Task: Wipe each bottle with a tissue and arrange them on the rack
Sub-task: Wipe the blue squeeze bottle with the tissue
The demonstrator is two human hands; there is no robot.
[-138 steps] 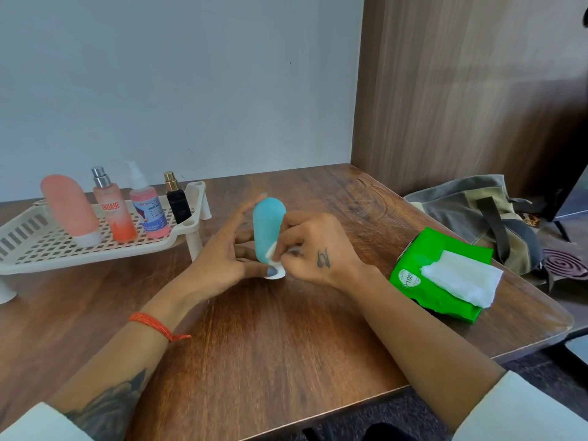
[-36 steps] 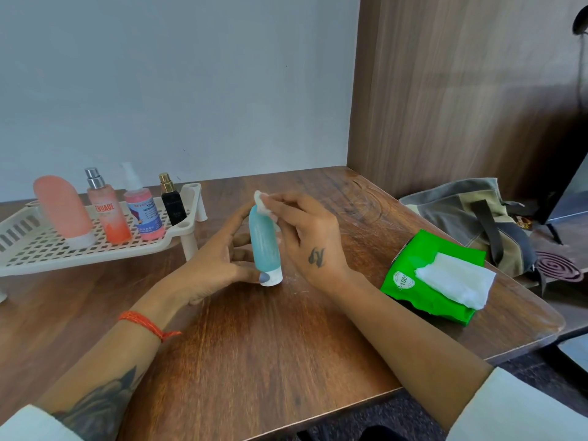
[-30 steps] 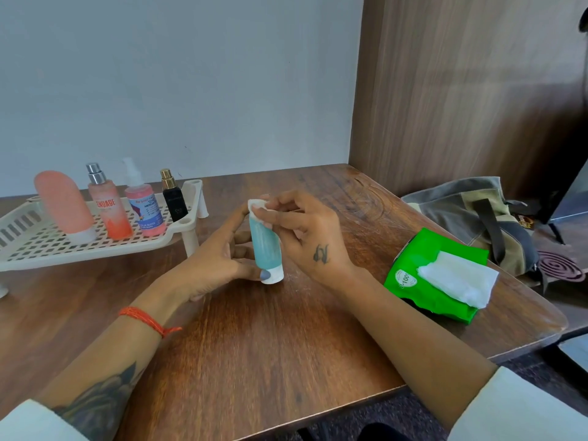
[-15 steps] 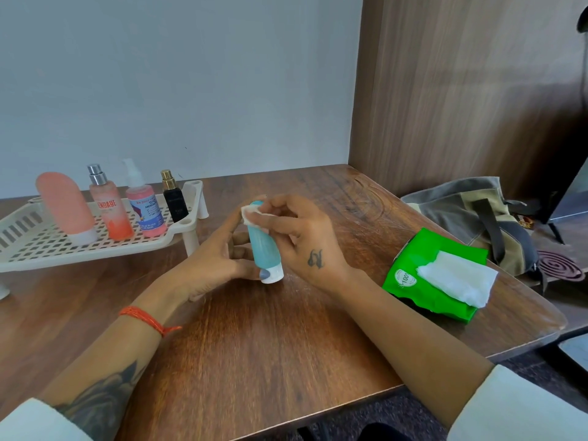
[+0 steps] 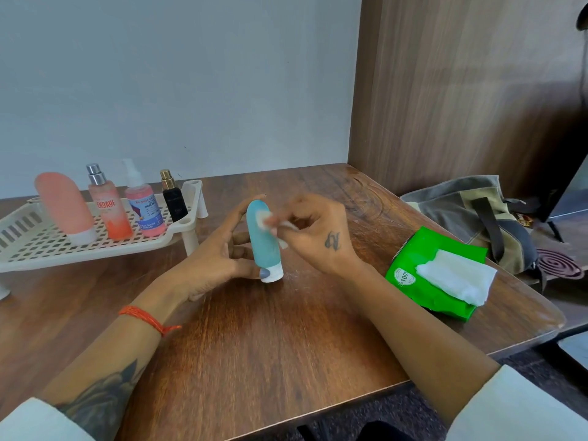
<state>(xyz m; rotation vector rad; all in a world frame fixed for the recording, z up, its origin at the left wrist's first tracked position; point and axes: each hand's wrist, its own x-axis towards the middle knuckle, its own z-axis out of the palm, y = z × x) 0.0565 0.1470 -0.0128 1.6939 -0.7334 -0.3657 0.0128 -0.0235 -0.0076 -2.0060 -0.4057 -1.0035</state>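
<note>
On the left of the wooden bench (image 5: 286, 345), four bottles are held by a white perforated plastic rack (image 5: 47, 253). At centre, a soft-looking teal squeeze tube (image 5: 262, 240), standing cap-down, is steadied by the left hand (image 5: 210, 262), fingers curled around it; a white tissue (image 5: 270, 222) is pinched against it by the right hand (image 5: 318, 237). It is probably light and best gripped mid-body.

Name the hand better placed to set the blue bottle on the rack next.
Left, probably. The left hand already holds the blue bottle near its white cap and lies on the rack's side. The right hand pinches the tissue and sits farther from the rack.
</note>
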